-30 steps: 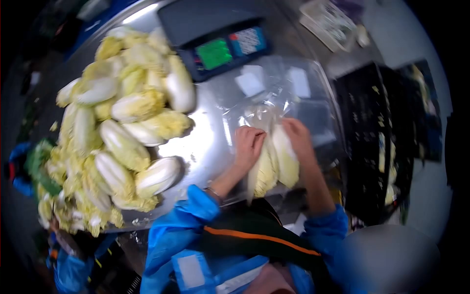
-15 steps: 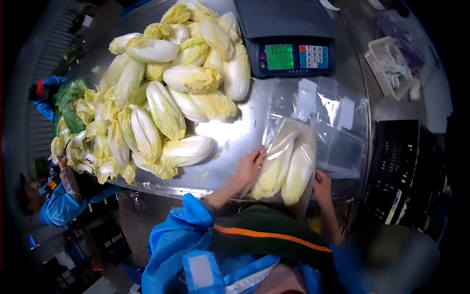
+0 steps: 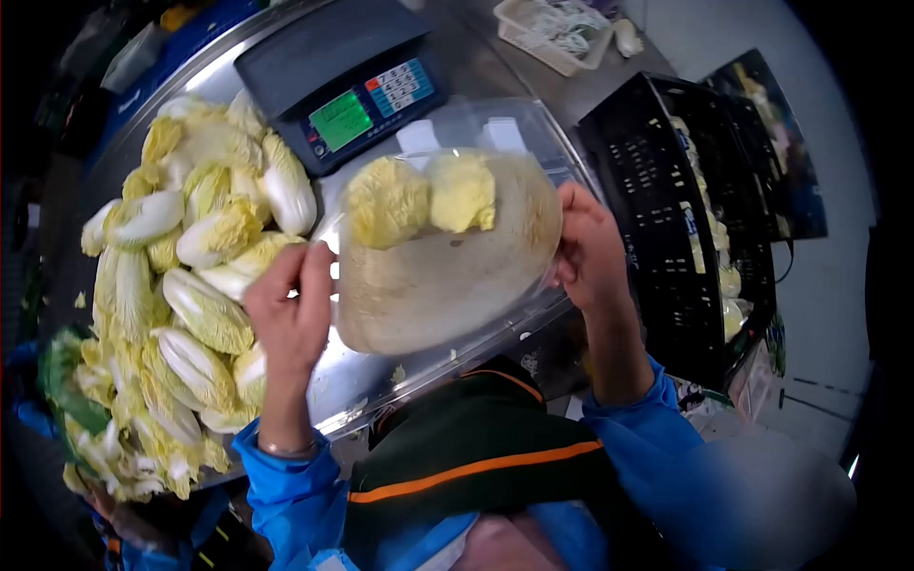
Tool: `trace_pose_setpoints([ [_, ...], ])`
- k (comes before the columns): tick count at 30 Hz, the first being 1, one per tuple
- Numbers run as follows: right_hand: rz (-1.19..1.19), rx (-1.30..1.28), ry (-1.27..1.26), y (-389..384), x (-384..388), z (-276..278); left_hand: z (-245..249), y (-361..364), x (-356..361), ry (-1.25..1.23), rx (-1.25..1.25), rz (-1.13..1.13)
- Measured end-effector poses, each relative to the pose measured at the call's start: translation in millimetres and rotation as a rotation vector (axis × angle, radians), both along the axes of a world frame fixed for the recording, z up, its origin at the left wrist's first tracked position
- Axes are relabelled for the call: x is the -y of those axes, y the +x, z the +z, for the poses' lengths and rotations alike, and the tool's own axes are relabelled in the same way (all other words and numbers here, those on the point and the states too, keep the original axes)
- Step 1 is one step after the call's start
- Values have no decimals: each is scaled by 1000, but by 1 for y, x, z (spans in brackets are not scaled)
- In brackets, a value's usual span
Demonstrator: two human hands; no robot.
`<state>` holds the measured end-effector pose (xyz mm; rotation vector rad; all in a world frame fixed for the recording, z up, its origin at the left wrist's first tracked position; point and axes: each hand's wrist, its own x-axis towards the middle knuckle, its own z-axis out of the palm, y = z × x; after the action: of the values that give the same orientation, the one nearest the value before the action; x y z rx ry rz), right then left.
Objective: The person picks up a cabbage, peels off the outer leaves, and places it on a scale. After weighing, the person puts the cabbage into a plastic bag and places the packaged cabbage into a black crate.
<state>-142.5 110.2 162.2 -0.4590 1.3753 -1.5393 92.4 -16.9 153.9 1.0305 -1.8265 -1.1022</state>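
Note:
Between my hands is a scuffed, brownish, sheet-like plastic piece (image 3: 447, 290), tilted up over the table's front edge. Two Chinese cabbages show at its far side, a left one (image 3: 386, 202) and a right one (image 3: 462, 192), leafy yellow ends toward me. Clear plastic bag film (image 3: 533, 309) shows along its lower right edge. My left hand (image 3: 293, 309) is closed at the left edge, fingers curled in a pinch. On the opposite edge, my right hand (image 3: 592, 249) grips with thumb and fingers. How far the film reaches around the cabbages is hard to tell.
A heap of Chinese cabbages (image 3: 195, 319) covers the left of the metal table (image 3: 381, 404). Behind stands a scale (image 3: 371, 105) with a green display. Clear bags with white labels (image 3: 505, 135) lie beyond my hands. Black crates (image 3: 657, 228) and a white basket (image 3: 547, 38) are at right.
The bagged cabbages and brownish plastic piece have been raised and tilted, leafy ends now facing me. Both hands have come up along its sides. The view has turned toward the crates.

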Motion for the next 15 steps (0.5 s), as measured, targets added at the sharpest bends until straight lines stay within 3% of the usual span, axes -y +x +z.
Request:
trace_pose_setpoints([
  [1,-19,-16,-23,0,9,10,15,1,9,-81,181,-8],
  [3,-56,47,-31,-5,18,5,-18,-1,51,236,79,-139],
  [5,-69,157,-46,-30,38,-9,-3,0,58,531,143,-107],
  [6,-100,155,-21,-20,34,1,0,-2,45,412,26,-129],
  [7,-100,100,19,-22,30,2,-5,12,47,518,0,-239],
  [9,-50,-10,62,-24,26,-7,-43,25,35,595,-334,-285],
  [10,34,-89,117,-28,25,-12,-58,27,23,187,-96,-318],
  [12,196,-251,227,-30,24,-18,-102,18,8,-194,156,-405],
  [13,235,-842,129,-24,29,-3,-120,9,6,-171,162,-447],
  [14,254,-1429,1,-13,33,24,-116,4,4,53,15,-376],
  [15,387,-1743,-90,-7,31,36,-112,3,7,68,17,-383],
])
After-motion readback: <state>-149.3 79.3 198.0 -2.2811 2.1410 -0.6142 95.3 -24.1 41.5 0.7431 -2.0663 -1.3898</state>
